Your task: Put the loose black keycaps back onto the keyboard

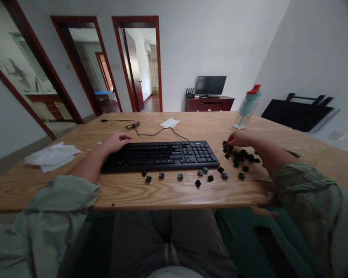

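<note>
A black keyboard [165, 154] lies in the middle of a wooden table [168, 193]. My left hand [116, 141] rests at the keyboard's far left corner, fingers loosely curled and touching its edge. My right hand [240, 138] reaches into a heap of loose black keycaps [240, 156] to the right of the keyboard, fingertips pinched together at the pile. Several more keycaps [197, 178] are scattered along the table in front of the keyboard.
A teal bottle with a red cap [247, 107] stands beyond my right hand. A black cable [139, 127] and a crumpled tissue [169, 123] lie behind the keyboard. White paper sheets [50, 156] sit at the left. A dark folded stand [298, 112] is at the far right.
</note>
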A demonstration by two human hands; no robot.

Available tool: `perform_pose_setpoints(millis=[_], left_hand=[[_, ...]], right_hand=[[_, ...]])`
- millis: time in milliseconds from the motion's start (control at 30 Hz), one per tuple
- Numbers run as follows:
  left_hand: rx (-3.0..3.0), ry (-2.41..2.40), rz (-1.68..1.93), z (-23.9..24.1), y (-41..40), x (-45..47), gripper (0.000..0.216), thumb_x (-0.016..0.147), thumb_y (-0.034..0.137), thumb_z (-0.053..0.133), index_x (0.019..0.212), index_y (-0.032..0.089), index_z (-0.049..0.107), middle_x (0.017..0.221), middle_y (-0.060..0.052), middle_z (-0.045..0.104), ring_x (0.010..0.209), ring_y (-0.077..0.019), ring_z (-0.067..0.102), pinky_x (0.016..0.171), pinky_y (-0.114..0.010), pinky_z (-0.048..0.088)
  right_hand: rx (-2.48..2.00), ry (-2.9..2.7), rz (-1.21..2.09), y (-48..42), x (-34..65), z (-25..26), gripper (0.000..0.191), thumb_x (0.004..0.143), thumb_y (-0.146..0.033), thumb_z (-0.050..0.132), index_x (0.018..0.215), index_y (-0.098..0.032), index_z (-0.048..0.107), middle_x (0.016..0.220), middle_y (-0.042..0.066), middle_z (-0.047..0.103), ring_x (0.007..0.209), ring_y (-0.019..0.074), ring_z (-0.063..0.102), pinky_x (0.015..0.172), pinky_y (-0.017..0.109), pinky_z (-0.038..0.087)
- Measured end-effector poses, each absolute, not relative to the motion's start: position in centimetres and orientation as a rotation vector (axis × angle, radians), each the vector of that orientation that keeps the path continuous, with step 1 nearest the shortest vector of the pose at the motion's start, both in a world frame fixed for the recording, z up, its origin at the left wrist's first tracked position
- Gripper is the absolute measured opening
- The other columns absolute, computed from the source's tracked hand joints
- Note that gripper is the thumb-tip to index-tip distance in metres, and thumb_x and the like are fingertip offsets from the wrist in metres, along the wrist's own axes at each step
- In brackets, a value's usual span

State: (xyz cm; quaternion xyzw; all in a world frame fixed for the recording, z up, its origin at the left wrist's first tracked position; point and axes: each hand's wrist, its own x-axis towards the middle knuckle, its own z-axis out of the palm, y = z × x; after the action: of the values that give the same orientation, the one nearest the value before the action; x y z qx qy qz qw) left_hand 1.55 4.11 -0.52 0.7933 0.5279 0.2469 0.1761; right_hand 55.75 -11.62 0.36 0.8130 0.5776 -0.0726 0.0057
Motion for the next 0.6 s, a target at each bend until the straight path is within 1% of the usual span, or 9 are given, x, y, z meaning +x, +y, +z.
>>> perform_pose_setpoints(millis=[133, 167, 233, 300, 333, 367, 467, 533, 600], left_hand=[[2.269, 1.478, 0.738, -0.3, 3.9, 1.5, 0.029, 0.073, 0.038, 0.069, 0.092, 0.017, 0.076, 0.083, -0.005, 0.074, 0.080, -0.0230, 0.066, 0.078, -0.035, 0.052], [2.282, 1.472, 0.752, -0.1, 3.6, 1.6, 0.028, 0.075, 0.037, 0.069, 0.093, 0.016, 0.075, 0.080, -0.004, 0.073, 0.078, -0.0226, 0.065, 0.076, -0.034, 0.051], [2.319, 1.443, 0.820, 0.5, 2.6, 2.3, 0.026, 0.080, 0.035, 0.068, 0.097, 0.015, 0.074, 0.077, -0.003, 0.070, 0.075, -0.0207, 0.062, 0.073, -0.033, 0.049], [2.381, 1.340, 0.963, 1.4, 0.8, 4.0, 0.024, 0.085, 0.032, 0.064, 0.101, 0.016, 0.073, 0.079, -0.002, 0.070, 0.073, -0.0176, 0.060, 0.071, -0.031, 0.048], [2.425, 1.206, 1.104, 1.8, -0.4, 5.3, 0.022, 0.087, 0.030, 0.063, 0.100, 0.015, 0.073, 0.082, -0.002, 0.070, 0.071, -0.0161, 0.059, 0.070, -0.030, 0.048], [2.464, 1.101, 1.145, 2.2, -1.7, 6.8, 0.022, 0.088, 0.028, 0.062, 0.103, 0.017, 0.073, 0.089, -0.002, 0.071, 0.072, -0.0144, 0.059, 0.071, -0.029, 0.049], [2.570, 0.848, 1.133, 3.1, -5.9, 11.8, 0.026, 0.085, 0.029, 0.069, 0.110, 0.023, 0.072, 0.092, 0.001, 0.073, 0.076, -0.0118, 0.061, 0.073, -0.026, 0.050], [2.627, 0.551, 1.195, 3.3, -8.0, 14.5, 0.033, 0.085, 0.031, 0.072, 0.116, 0.021, 0.070, 0.092, -0.001, 0.073, 0.075, -0.0121, 0.061, 0.072, -0.026, 0.050], [2.620, 0.411, 1.304, 3.2, -9.2, 16.3, 0.030, 0.085, 0.028, 0.072, 0.114, 0.021, 0.071, 0.088, -0.001, 0.072, 0.073, -0.0116, 0.061, 0.069, -0.025, 0.050]], right_hand=[[2.646, 1.835, -0.230, -11.4, 56.4, 1.1, 0.005, 0.075, -0.015, 0.072, 0.072, -0.013, 0.076, 0.075, 0.011, 0.072, 0.075, 0.0245, 0.065, 0.073, 0.036, 0.050], [2.668, 1.858, -0.228, -11.6, 56.2, 1.5, 0.005, 0.076, -0.014, 0.071, 0.074, -0.012, 0.075, 0.077, 0.012, 0.072, 0.075, 0.0239, 0.065, 0.073, 0.036, 0.050], [2.687, 1.957, -0.239, -12.2, 54.7, 2.5, 0.013, 0.083, -0.020, 0.067, 0.088, -0.012, 0.076, 0.087, 0.013, 0.073, 0.077, 0.0206, 0.063, 0.070, 0.032, 0.049], [2.700, 2.190, -0.417, -12.8, 51.6, 3.3, 0.023, 0.090, -0.030, 0.063, 0.105, -0.016, 0.073, 0.092, 0.009, 0.071, 0.074, 0.0157, 0.060, 0.064, 0.027, 0.047], [2.699, 2.390, -0.689, -13.0, 49.5, 3.7, 0.026, 0.089, -0.035, 0.064, 0.108, -0.018, 0.071, 0.088, 0.008, 0.069, 0.070, 0.0142, 0.056, 0.059, 0.026, 0.045], [2.640, 2.590, -1.033, -13.2, 47.3, 4.0, 0.027, 0.087, -0.037, 0.067, 0.107, -0.019, 0.070, 0.082, 0.005, 0.065, 0.066, 0.0128, 0.053, 0.057, 0.025, 0.043], [2.140, 2.885, -2.002, -13.5, 40.7, 4.2, 0.028, 0.077, -0.035, 0.076, 0.101, -0.021, 0.067, 0.076, -0.001, 0.057, 0.061, 0.0097, 0.046, 0.054, 0.022, 0.040], [1.762, 2.878, -2.436, -13.6, 37.7, 3.9, 0.028, 0.075, -0.032, 0.078, 0.097, -0.022, 0.065, 0.074, -0.003, 0.054, 0.061, 0.0088, 0.044, 0.054, 0.021, 0.039], [1.506, 2.823, -2.690, -13.6, 36.3, 3.5, 0.026, 0.075, -0.031, 0.078, 0.094, -0.021, 0.063, 0.078, -0.003, 0.056, 0.062, 0.0081, 0.044, 0.055, 0.020, 0.039]])
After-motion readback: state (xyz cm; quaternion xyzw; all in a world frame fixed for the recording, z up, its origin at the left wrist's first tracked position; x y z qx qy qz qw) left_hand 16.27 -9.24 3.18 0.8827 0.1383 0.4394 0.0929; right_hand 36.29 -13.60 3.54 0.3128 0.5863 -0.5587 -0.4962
